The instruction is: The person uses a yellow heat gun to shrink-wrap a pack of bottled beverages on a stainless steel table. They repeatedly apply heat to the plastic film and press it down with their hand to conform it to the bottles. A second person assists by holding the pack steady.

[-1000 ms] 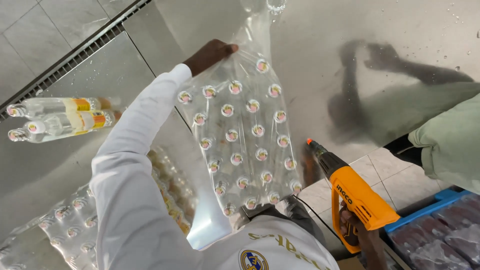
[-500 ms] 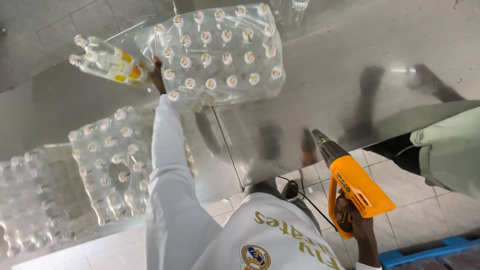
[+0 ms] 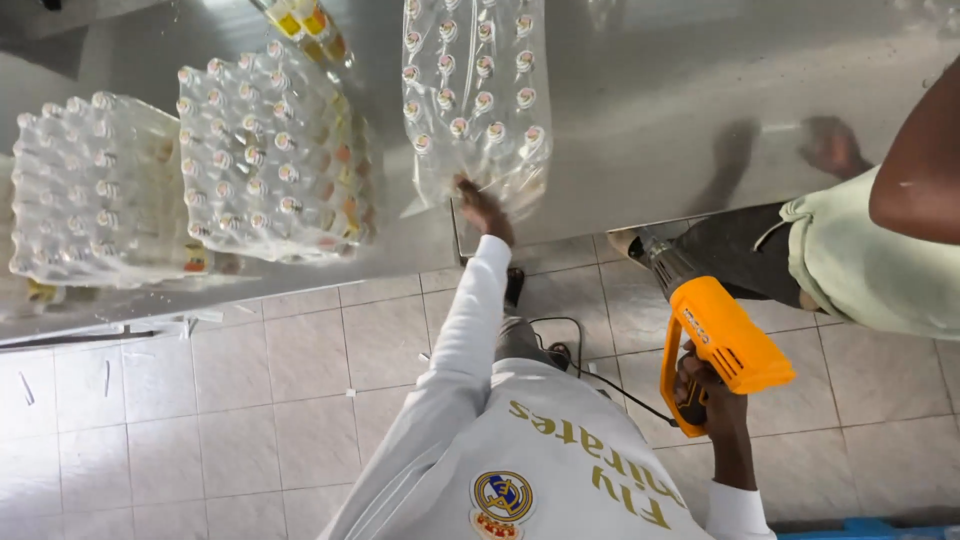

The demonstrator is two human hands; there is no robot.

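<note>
Now, clear shrink-wrapped pack of white-capped bottles [image 3: 478,95] on steel tabletop [image 3: 680,110].
Left fingers [image 3: 483,208] spread against its loose end; right fingers [image 3: 712,395] grip orange heat gun [image 3: 715,340].

Left hand [image 3: 484,208] on wrapped bottle pack [image 3: 475,95]; right hand [image 3: 706,385] grips heat gun [image 3: 715,335].

Bright, even light; steel table [image 3: 650,110] glare, shadows.

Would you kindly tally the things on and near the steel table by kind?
Shrink-wrapped bottle packs: 3
Loose bottle bundle: 1
Orange heat gun: 1, in the right hand
Total: 5
</note>
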